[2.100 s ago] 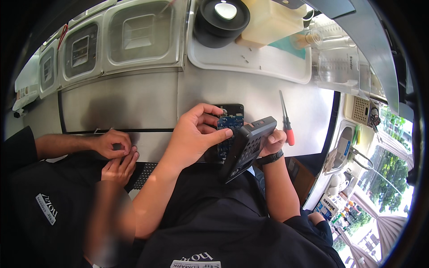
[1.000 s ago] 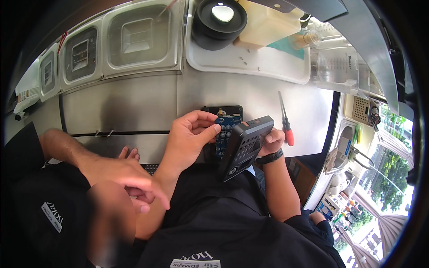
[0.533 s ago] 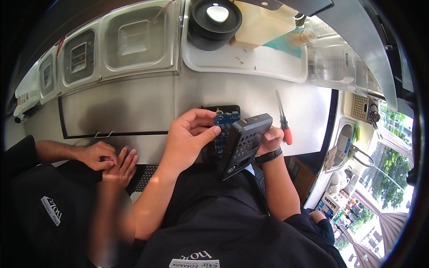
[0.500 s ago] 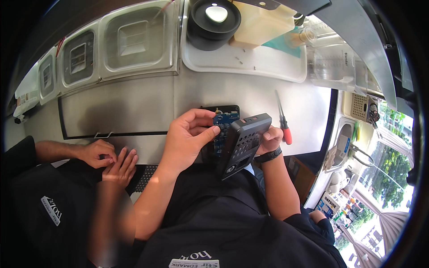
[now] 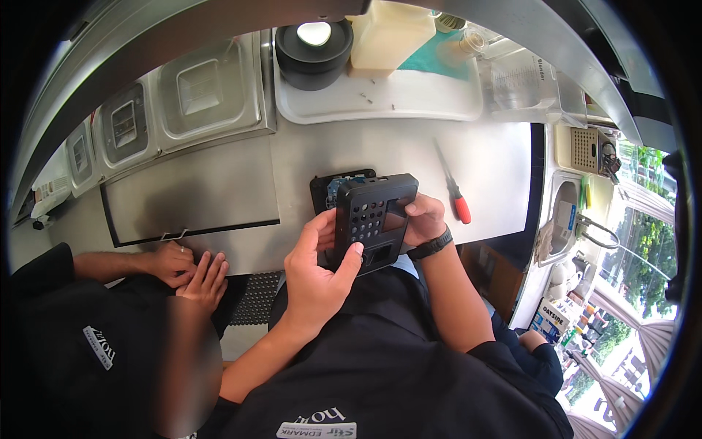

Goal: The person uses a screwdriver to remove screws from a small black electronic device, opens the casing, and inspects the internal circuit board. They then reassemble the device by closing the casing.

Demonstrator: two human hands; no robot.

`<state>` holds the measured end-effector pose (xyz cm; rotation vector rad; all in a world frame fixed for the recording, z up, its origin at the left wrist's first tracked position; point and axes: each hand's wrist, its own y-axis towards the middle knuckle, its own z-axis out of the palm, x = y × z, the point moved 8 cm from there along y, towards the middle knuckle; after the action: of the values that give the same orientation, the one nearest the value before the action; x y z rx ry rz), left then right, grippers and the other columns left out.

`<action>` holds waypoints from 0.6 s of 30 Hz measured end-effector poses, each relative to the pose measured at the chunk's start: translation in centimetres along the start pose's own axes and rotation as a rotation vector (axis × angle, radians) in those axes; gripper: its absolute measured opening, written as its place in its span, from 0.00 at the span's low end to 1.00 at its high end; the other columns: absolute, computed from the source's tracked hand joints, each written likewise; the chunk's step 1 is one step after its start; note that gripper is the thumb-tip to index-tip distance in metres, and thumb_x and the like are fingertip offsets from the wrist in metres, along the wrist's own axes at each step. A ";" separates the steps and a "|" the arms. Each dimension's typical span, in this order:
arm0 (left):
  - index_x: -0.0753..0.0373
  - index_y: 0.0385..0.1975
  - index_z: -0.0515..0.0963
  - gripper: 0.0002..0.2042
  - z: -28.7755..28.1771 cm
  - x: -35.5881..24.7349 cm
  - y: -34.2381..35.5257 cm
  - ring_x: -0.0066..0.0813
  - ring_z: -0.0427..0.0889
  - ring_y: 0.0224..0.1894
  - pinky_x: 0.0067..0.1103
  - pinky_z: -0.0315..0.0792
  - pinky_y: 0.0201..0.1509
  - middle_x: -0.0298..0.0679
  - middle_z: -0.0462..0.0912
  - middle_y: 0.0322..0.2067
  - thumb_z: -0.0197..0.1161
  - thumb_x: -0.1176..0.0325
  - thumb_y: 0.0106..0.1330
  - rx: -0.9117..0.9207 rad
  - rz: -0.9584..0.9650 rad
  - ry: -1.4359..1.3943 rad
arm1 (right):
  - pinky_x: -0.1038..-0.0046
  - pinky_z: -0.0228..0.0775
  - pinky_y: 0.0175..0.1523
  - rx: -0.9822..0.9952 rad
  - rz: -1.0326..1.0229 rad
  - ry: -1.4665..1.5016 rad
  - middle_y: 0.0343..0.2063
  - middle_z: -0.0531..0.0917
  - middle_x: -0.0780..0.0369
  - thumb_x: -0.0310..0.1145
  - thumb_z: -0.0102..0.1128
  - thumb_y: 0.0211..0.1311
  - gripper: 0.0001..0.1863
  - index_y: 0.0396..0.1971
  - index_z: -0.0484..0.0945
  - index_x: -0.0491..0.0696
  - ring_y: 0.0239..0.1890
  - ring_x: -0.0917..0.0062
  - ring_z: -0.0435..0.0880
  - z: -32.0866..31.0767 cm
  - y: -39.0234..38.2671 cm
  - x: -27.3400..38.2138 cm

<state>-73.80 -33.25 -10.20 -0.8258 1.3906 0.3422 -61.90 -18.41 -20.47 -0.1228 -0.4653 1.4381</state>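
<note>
A black keypad casing [image 5: 376, 225] with rows of round holes is held tilted between both hands, above the steel counter's near edge. My left hand [image 5: 318, 260] grips its left side, thumb on the front face and fingers behind. On the opposite side, my right hand [image 5: 426, 221] holds the casing by its edge, thumb on the front. Partly hidden behind it, a blue circuit board [image 5: 334, 190] sits in a black shell [image 5: 319, 193] on the counter. To the right lies a screwdriver [image 5: 461, 210] with a red handle.
A white tray [image 5: 307, 110] at the back bears a black round container [image 5: 313, 62], a cream jug [image 5: 391, 36] and several tiny dark pieces. Lidded metal bins [image 5: 208, 88] line the back left. A co-worker's hands [image 5: 191, 272] rest at the counter's left front edge.
My left hand has left the circuit board and taken hold of the casing. The casing is turned more face-up and now covers much of the board. The head view has shifted slightly.
</note>
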 end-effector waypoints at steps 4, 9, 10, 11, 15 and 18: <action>0.73 0.61 0.74 0.22 0.8 1.2 0.5 0.28 0.86 0.54 0.25 0.79 0.62 0.45 0.86 0.52 0.70 0.78 0.69 0.051 -0.143 -0.253 | 0.57 0.76 0.67 -0.012 0.017 -0.020 0.57 0.83 0.51 0.32 0.62 0.50 0.35 0.62 0.75 0.38 0.59 0.59 0.83 0.1 0.1 -0.5; 0.71 0.64 0.73 0.23 1.3 2.3 0.5 0.31 0.83 0.60 0.28 0.74 0.68 0.45 0.83 0.56 0.69 0.81 0.70 0.166 -0.248 -0.386 | 0.56 0.76 0.67 -0.002 0.002 -0.013 0.58 0.83 0.52 0.32 0.62 0.51 0.35 0.63 0.74 0.39 0.60 0.59 0.83 0.2 0.2 -0.8; 0.71 0.64 0.73 0.23 1.4 2.4 0.6 0.31 0.83 0.60 0.28 0.74 0.68 0.45 0.83 0.57 0.69 0.81 0.70 0.173 -0.250 -0.397 | 0.56 0.76 0.67 -0.006 -0.003 -0.013 0.58 0.83 0.52 0.32 0.62 0.51 0.35 0.63 0.74 0.39 0.60 0.59 0.83 0.1 0.2 -0.8; 0.70 0.64 0.73 0.23 1.4 2.6 0.6 0.31 0.82 0.60 0.28 0.74 0.68 0.45 0.83 0.57 0.69 0.80 0.70 0.173 -0.267 -0.404 | 0.56 0.76 0.66 -0.006 -0.010 -0.019 0.58 0.83 0.52 0.32 0.62 0.51 0.35 0.63 0.74 0.39 0.60 0.59 0.83 0.1 0.2 -0.8; 0.69 0.63 0.74 0.23 1.4 2.5 0.6 0.30 0.83 0.59 0.29 0.75 0.68 0.45 0.82 0.57 0.70 0.80 0.70 0.187 -0.270 -0.455 | 0.56 0.76 0.66 -0.004 -0.005 0.005 0.58 0.84 0.51 0.32 0.63 0.50 0.35 0.63 0.75 0.39 0.59 0.59 0.83 -0.1 0.0 -0.8; 0.69 0.61 0.75 0.20 1.2 2.3 0.5 0.27 0.84 0.55 0.27 0.77 0.64 0.42 0.83 0.54 0.70 0.79 0.70 0.179 -0.280 -0.485 | 0.56 0.76 0.67 -0.001 0.005 0.013 0.58 0.84 0.51 0.32 0.63 0.50 0.36 0.63 0.75 0.38 0.59 0.58 0.83 -0.1 -0.2 -0.8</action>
<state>-72.82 -32.70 -12.61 -0.7182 0.8283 0.1795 -61.73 -19.15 -20.70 -0.1337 -0.4551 1.4411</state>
